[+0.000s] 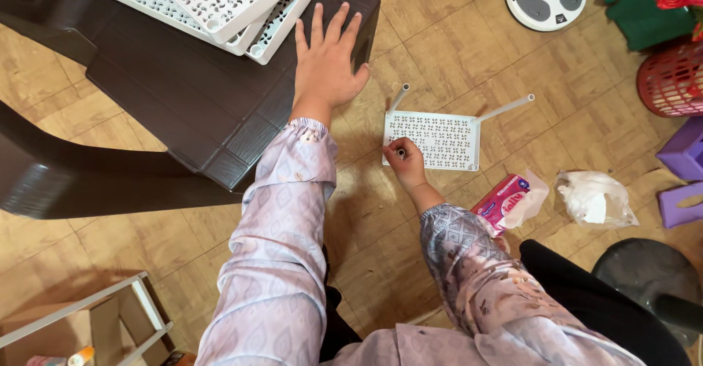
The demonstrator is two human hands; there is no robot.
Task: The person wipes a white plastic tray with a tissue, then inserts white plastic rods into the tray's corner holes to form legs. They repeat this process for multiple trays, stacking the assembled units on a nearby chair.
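While I lean over the floor, my left hand (327, 57) lies flat and released on the front corner of the dark plastic chair (183, 95), fingers spread, holding nothing; it only props me. Behind it, toward the chair's back edge, a stack of white perforated shelf panels (212, 3) rests on the seat, just beside my fingertips but not touching them as far as I can tell.

Further right, on the wooden floor (439, 36), lies the small white shelf panel (439, 140) with two white tubes (505, 107) standing out from its far corners. My right hand (404, 162) is clenched around another tube (400, 152) at the panel's near left corner, thumb and fingers pinching its top end.

To do this well, I judge the tube should stay upright over its corner socket and be pressed straight down, not at a slant, with the panel lying flat.

Beyond the panel's right edge lie a pink packet (505, 201) and a crumpled clear bag (594, 199).
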